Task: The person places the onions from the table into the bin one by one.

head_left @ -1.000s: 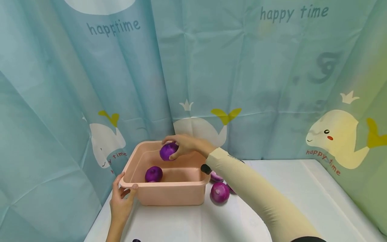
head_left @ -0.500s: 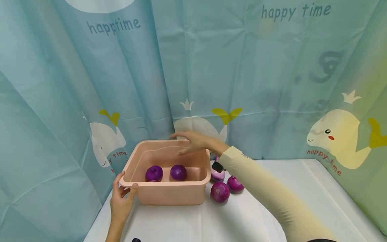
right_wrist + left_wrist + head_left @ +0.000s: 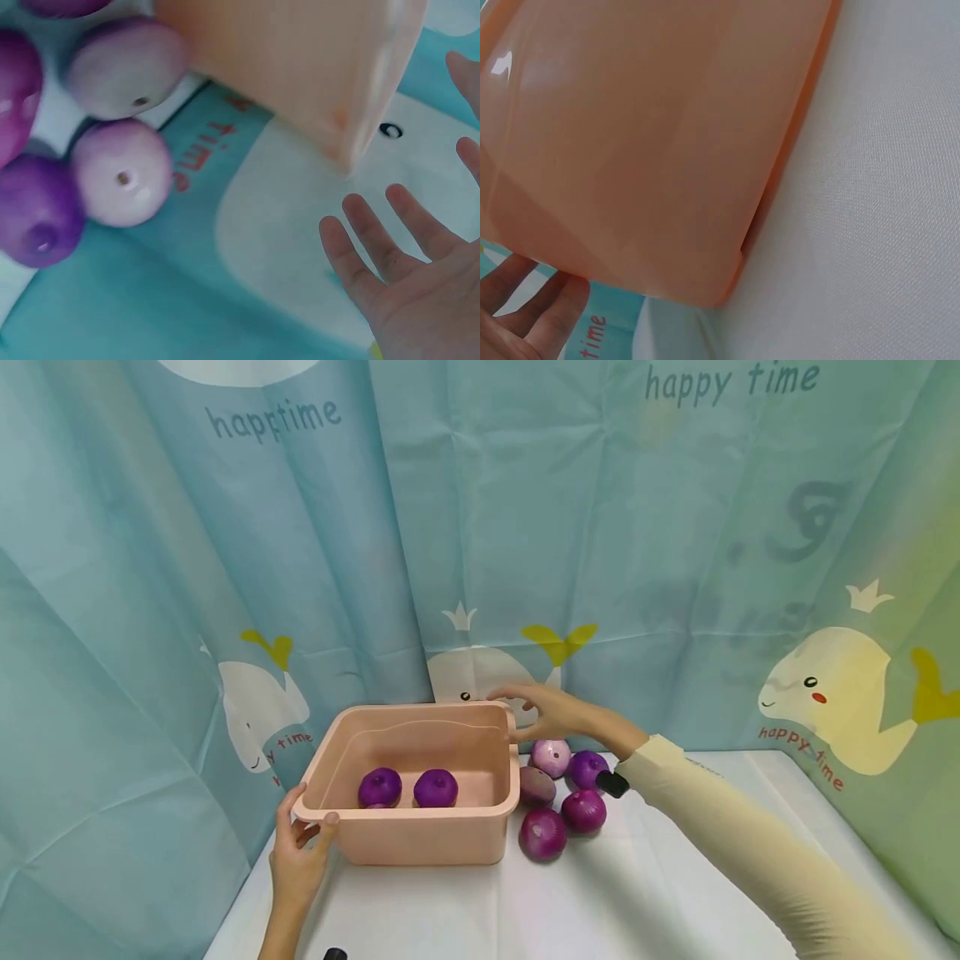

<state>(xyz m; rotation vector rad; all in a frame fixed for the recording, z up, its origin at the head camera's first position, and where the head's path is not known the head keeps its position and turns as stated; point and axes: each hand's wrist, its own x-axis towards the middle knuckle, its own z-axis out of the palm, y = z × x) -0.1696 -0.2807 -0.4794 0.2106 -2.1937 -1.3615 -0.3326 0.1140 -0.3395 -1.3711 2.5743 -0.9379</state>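
Two red onions, the left one [image 3: 379, 787] and the right one [image 3: 435, 788], sit slightly apart inside a peach plastic tub [image 3: 423, 841], toward its near side; a pinkish sliver under the left onion is too hidden to identify. The left hand [image 3: 297, 860] grips the tub's near-left corner, its thumb on the near rim and its fingers at the left side. The right hand [image 3: 551, 712] is near the tub's far-right corner, its fingers spread and, in the right wrist view, apart from the tub. Just outside the tub's right wall, five more red onions [image 3: 543, 834] lie clustered on a white tabletop [image 3: 420, 914]; the farthest is pale, with its root end showing. A cream sleeve [image 3: 720, 810] covers the right forearm, and a small black device [image 3: 612, 783] sits at that wrist. Behind hangs a blue-green curtain [image 3: 525, 535] printed with white whales and "happy time".
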